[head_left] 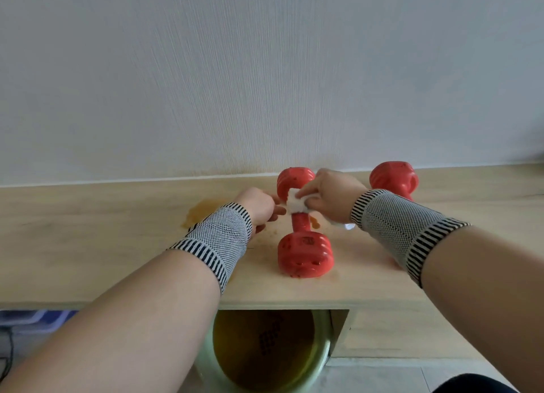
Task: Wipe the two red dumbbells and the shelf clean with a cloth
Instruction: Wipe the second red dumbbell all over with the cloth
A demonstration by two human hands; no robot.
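Now my right hand point(329, 195) pinches the white cloth point(295, 202) onto the near dumbbell's handle point(300, 223); left hand's point(260, 207) fingers curl beside it, grip unclear.

Dumbbells point(304, 254) red, glossy, probably plastic; shelf point(117, 245) matt pale wood; cloth point(295, 202) white, soft.

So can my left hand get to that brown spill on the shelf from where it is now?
Probably yes. The left hand sits just right of the brown spill, with only bare shelf between them.
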